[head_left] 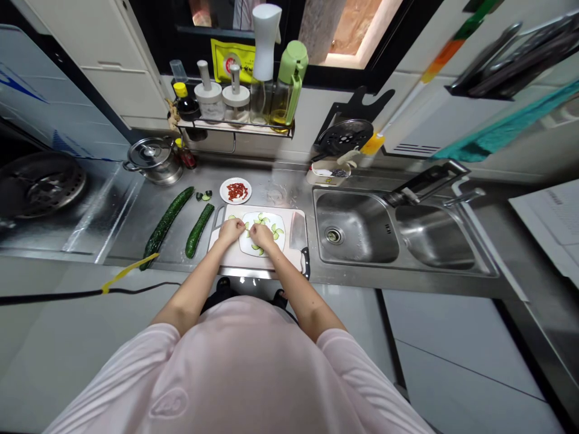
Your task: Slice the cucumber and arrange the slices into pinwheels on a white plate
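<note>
A white plate (pixel 281 242) lies on the pale cutting board (pixel 235 259), with thin green-edged cucumber slices (pixel 275 231) set out on it in small fanned groups. At the plate's left edge, my left hand (pixel 232 231) is closed in a pinch, a small cucumber slice seeming to show at its fingertips. My right hand (pixel 261 234) hovers over the plate, its fingers pinched together; whatever they hold is hidden. Near the board's right side lies a knife (pixel 297 232), its dark handle by the front corner. Another slice (pixel 232 217) rests on the board behind my left hand.
Left of the board lie a cut cucumber (pixel 199 231) and a longer one (pixel 167 226), with cucumber ends (pixel 204 196) behind. A small plate of chopped red pieces (pixel 237 191) stands behind the board. A double sink (pixel 357 229) is right; a steel pot (pixel 156 160) stands back left.
</note>
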`<control>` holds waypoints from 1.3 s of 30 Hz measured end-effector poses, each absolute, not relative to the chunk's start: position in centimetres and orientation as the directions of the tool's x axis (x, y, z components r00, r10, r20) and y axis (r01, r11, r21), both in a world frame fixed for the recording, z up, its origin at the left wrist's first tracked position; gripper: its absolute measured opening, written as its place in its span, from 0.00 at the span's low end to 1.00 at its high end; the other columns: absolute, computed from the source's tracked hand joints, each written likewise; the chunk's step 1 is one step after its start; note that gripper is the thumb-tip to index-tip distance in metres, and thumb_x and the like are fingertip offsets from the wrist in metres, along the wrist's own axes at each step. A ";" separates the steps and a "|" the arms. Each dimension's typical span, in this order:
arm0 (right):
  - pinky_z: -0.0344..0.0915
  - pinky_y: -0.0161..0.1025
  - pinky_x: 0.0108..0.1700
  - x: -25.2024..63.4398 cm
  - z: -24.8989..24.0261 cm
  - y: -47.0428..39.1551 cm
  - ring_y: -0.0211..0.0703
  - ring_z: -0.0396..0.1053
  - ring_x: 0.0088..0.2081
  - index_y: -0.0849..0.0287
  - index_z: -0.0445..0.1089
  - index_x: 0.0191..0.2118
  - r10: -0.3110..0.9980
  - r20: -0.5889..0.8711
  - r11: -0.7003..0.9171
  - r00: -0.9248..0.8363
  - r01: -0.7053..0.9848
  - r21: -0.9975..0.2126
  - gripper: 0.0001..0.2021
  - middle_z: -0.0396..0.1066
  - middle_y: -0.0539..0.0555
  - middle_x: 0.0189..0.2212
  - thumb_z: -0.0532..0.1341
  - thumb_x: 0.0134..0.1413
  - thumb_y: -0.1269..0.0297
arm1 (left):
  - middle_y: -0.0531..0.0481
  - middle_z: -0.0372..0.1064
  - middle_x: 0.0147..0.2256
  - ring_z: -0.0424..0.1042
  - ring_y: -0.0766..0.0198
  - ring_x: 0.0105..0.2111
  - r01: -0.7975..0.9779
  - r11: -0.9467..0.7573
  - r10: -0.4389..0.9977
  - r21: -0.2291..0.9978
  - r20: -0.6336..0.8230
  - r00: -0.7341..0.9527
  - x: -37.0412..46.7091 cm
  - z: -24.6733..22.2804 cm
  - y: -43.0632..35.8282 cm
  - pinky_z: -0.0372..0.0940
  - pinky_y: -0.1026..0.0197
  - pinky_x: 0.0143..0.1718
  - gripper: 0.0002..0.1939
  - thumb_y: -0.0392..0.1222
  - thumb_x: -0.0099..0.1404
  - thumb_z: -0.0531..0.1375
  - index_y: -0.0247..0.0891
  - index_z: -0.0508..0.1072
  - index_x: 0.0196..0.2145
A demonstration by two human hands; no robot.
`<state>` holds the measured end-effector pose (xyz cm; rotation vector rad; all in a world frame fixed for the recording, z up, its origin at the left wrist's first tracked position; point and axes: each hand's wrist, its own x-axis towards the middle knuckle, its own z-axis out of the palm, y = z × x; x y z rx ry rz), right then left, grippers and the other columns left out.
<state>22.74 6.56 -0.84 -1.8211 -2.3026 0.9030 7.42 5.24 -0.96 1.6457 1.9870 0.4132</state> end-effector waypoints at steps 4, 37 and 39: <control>0.58 0.34 0.35 22.3 -1.1 6.2 0.43 0.70 0.39 0.58 0.70 0.40 0.911 -0.299 0.132 -0.283 0.888 -0.440 0.10 0.74 0.57 0.38 0.53 0.61 0.64 | 0.51 0.72 0.32 0.70 0.61 0.34 0.846 0.192 0.978 0.497 -0.171 -0.121 7.7 -0.9 4.9 0.59 0.64 0.34 0.11 0.42 0.58 0.60 0.41 0.75 0.39; 0.61 0.36 0.38 22.1 -0.9 5.8 0.45 0.71 0.41 0.58 0.67 0.44 0.905 -0.295 0.188 -0.306 0.911 -0.367 0.10 0.73 0.58 0.41 0.51 0.65 0.62 | 0.47 0.70 0.33 0.68 0.57 0.37 0.878 0.023 0.998 0.478 -0.058 0.006 8.0 -0.8 4.5 0.59 0.59 0.40 0.14 0.42 0.61 0.58 0.42 0.76 0.44; 0.61 0.36 0.38 22.0 -0.8 5.9 0.46 0.71 0.42 0.58 0.67 0.44 0.904 -0.292 0.195 -0.310 0.911 -0.363 0.10 0.73 0.58 0.41 0.51 0.65 0.62 | 0.47 0.70 0.33 0.68 0.57 0.38 0.881 0.024 0.998 0.473 -0.060 0.005 8.1 -0.7 4.5 0.59 0.59 0.41 0.14 0.42 0.61 0.58 0.42 0.76 0.44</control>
